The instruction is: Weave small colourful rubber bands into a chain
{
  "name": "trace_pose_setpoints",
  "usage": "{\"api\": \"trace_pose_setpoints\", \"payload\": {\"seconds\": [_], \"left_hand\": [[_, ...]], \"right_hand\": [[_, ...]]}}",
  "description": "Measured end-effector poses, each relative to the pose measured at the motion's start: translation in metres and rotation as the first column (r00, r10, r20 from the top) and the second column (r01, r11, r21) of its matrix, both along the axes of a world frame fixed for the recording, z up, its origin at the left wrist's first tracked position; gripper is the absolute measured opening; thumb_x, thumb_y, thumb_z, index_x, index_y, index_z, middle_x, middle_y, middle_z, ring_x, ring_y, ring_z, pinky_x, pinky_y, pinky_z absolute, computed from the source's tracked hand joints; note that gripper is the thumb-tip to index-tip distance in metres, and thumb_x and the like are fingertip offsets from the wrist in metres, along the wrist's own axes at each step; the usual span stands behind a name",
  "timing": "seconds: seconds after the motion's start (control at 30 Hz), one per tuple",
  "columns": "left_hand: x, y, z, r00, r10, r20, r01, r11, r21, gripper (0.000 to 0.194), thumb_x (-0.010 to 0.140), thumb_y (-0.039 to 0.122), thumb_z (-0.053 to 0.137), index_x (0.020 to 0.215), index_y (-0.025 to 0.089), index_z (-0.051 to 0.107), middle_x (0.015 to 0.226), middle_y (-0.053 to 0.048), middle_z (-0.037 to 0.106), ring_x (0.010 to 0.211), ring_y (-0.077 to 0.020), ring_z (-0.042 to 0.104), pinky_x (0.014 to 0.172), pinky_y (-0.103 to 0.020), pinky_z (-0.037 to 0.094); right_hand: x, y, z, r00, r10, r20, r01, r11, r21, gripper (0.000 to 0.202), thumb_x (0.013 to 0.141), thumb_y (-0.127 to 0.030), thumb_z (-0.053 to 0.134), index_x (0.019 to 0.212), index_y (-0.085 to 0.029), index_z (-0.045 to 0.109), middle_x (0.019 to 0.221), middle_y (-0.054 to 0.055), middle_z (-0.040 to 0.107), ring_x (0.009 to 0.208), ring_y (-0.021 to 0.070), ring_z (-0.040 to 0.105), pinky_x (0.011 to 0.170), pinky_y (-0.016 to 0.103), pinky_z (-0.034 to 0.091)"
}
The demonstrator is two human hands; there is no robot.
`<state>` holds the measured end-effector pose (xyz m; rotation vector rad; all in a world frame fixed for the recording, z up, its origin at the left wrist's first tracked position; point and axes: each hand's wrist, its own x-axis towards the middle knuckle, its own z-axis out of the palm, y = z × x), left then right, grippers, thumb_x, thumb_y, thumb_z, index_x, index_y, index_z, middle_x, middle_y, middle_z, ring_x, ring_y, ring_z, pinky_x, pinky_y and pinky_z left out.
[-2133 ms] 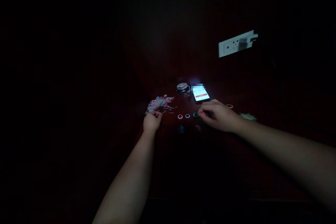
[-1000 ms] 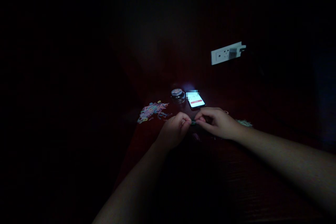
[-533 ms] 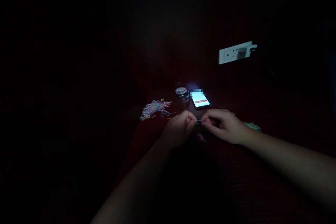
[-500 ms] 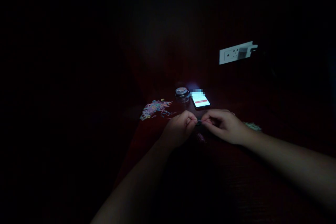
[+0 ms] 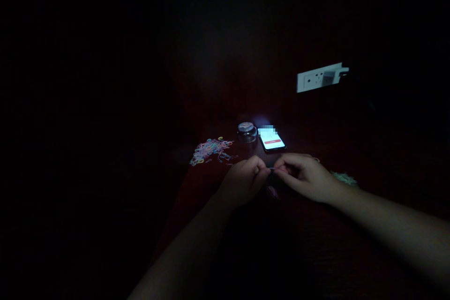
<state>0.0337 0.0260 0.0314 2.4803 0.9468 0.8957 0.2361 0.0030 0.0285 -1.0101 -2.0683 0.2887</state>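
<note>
My left hand (image 5: 245, 179) is closed, thumb and forefinger pinching one end of a small rubber band (image 5: 272, 168). The other end is pinched by my right hand (image 5: 305, 178), so the band spans the narrow gap between my fingertips. Its colour looks pale purple in the dim light. Just below lies a small bunch of pinkish rubber bands (image 5: 272, 192) on the dark red table. A larger heap of multicoloured rubber bands (image 5: 211, 150) is spread to the left of my hands. Beside my right wrist rests a pile of pale green bands (image 5: 344, 178).
Beyond my hands stands a clear jar (image 5: 247, 133) with a printed lid. Next to it a phone (image 5: 272, 138) lies with its screen lit. A white socket strip (image 5: 319, 78) with a plug in it is on the wall at the back right. Surroundings are very dark.
The whole view has shifted slightly, so everything sits a little lower and further right. Both hands remain pinched together at the band, which now looks purplish rather than pale.
</note>
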Motion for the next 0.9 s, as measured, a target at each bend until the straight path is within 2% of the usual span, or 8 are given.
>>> {"api": "trace_pose_setpoints", "payload": {"seconds": [0.2,0.9], "left_hand": [[-0.0007,-0.0009,0.0001,0.999,-0.046,-0.021,0.046,0.999,-0.002,0.019,0.092,0.033,0.047,0.08,0.018,0.051,0.068,0.002,0.054,0.062,-0.0112,0.048,0.056,-0.023,0.034],[-0.0029,-0.0012,0.0003,1.0,-0.024,0.004,0.024,1.0,0.003,0.007,0.083,0.023,0.052,0.079,0.019,0.051,0.061,0.004,0.05,0.055,-0.0084,0.046,0.053,-0.02,0.032]], "right_hand": [[-0.0002,-0.001,0.0014,1.0,0.013,0.005,-0.013,1.0,-0.011,0.018,0.087,-0.028,0.055,0.074,-0.017,0.062,0.059,-0.002,0.054,0.054,0.0105,0.048,0.053,0.022,0.037],[-0.0013,-0.0011,0.002,0.999,0.04,-0.016,-0.04,0.998,-0.045,0.016,0.086,-0.027,0.056,0.074,-0.017,0.061,0.061,-0.002,0.055,0.055,0.0103,0.048,0.054,0.023,0.037]]}}
